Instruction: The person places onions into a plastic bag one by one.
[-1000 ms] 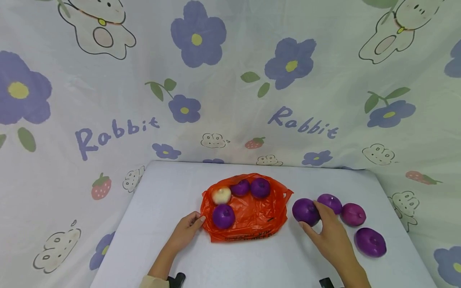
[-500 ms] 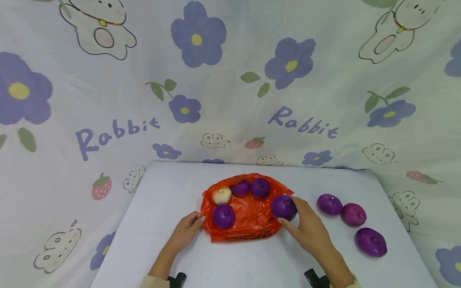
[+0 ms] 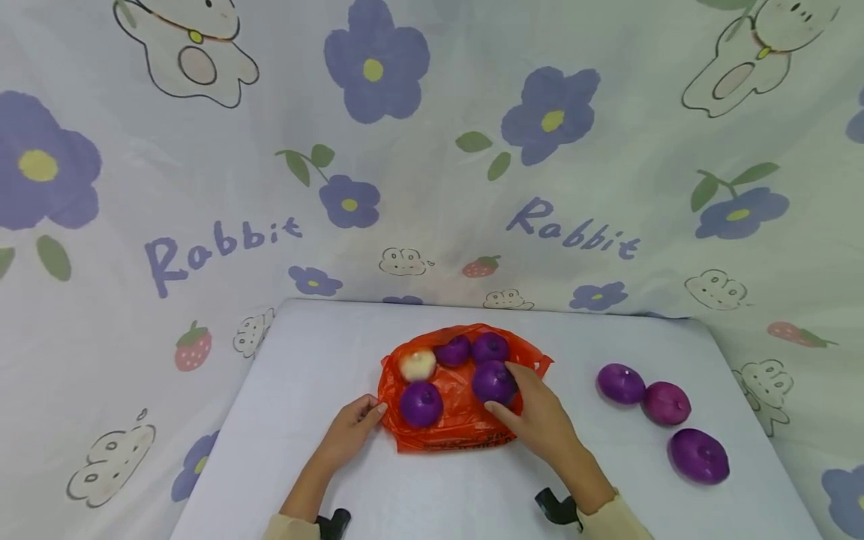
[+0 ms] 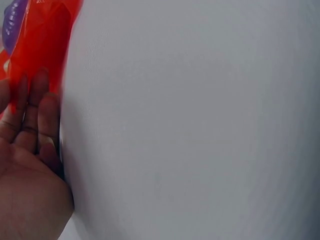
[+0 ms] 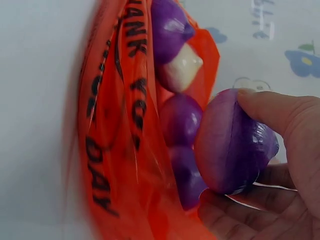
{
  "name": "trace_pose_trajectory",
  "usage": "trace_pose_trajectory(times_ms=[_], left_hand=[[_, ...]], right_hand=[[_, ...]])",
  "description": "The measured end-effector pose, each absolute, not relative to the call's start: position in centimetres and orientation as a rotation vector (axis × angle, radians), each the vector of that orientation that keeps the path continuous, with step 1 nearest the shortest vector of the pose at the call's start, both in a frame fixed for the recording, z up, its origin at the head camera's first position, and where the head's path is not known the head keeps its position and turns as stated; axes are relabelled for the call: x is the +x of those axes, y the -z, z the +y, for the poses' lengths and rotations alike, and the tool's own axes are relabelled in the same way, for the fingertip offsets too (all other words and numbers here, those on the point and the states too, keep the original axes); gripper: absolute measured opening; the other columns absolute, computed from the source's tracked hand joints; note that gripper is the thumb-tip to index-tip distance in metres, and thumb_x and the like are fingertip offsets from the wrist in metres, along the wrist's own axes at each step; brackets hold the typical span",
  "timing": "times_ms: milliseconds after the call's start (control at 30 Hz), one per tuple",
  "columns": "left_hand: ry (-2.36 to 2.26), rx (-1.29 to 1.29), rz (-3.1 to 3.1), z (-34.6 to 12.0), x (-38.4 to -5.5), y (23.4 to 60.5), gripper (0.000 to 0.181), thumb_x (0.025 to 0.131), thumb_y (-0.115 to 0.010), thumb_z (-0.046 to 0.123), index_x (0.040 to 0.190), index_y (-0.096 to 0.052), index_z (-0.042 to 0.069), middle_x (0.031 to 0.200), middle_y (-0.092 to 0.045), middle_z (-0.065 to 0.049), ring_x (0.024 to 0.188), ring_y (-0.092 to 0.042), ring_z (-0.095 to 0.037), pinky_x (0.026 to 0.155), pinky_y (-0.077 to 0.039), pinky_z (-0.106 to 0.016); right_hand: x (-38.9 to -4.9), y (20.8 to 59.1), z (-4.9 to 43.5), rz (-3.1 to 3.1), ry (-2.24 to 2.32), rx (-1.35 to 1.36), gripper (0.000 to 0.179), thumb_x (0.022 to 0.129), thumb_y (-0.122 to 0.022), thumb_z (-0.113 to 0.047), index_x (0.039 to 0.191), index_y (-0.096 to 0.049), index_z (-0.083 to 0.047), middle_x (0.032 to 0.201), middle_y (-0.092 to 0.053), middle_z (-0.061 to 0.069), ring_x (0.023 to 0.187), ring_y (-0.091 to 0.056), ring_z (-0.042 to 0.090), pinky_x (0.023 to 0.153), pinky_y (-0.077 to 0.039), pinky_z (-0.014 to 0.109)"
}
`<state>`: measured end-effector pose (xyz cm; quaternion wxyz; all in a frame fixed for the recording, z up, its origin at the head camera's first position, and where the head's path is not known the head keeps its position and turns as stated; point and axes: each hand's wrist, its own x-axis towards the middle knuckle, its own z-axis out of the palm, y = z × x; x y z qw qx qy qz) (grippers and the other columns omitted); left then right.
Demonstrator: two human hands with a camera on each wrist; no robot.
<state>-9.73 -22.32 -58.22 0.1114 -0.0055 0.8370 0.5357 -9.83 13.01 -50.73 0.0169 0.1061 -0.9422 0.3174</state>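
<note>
An orange-red plastic bag (image 3: 466,420) lies spread on the table with its mouth facing up. My left hand (image 3: 349,431) pinches its left edge; the left wrist view shows the film at the fingertips (image 4: 39,82). Over the bag's right half, my right hand (image 3: 543,416) grips a purple onion (image 3: 491,382) between thumb and fingers. Inside the bag are a pale onion (image 3: 418,365) and purple onions at the front left (image 3: 421,404), back middle (image 3: 454,351) and back right (image 3: 490,347). Black lettering (image 5: 135,55) runs along the bag's near side.
To the right of the bag, three purple onions lie loose on the white table (image 3: 472,495): one at the back (image 3: 621,383), one touching it (image 3: 666,403), and a larger one nearer me (image 3: 698,456). A patterned cloth (image 3: 432,165) hangs behind the table.
My right hand has carried the purple onion leftward from beside the loose onions to over the bag. My left hand has stayed at the bag's edge.
</note>
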Motion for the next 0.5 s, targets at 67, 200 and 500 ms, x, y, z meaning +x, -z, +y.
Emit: trace_pose_trajectory(times_ms=[67,200,500], left_hand=[[-1.578,-0.018,2.457,-22.3,-9.7,58.2,0.019,0.106,-0.064,0.032,0.1,-0.064,0.013,0.084,-0.06,-0.002,0.083,-0.056,-0.019,0.073,-0.046,-0.029],[-1.597,-0.02,2.436,-22.2,-9.5,58.2,0.02,0.106,-0.063,0.031,0.1,-0.063,0.012,0.085,-0.06,-0.002,0.082,-0.055,-0.019,0.072,-0.046,-0.029],[-1.59,-0.028,2.436,-22.3,-9.5,58.1,0.018,0.107,-0.062,0.029,0.099,-0.063,0.013,0.085,-0.062,-0.002,0.083,-0.057,-0.02,0.073,-0.046,-0.029]], right_hand=[[-10.3,51.1,12.3,-2.935,-0.987,0.332,0.08,0.088,-0.086,-0.039,0.15,-0.049,-0.003,0.147,-0.056,0.018,0.132,-0.057,0.038,0.102,-0.05,0.055],[-10.9,51.8,10.9,-2.941,-0.999,0.341,0.08,0.088,-0.086,-0.039,0.151,-0.05,-0.004,0.148,-0.056,0.016,0.135,-0.056,0.036,0.101,-0.051,0.054],[-12.1,53.4,8.9,-2.969,-1.012,0.441,0.077,0.09,-0.083,-0.042,0.151,-0.051,-0.007,0.147,-0.055,0.014,0.134,-0.056,0.034,0.102,-0.051,0.053]])
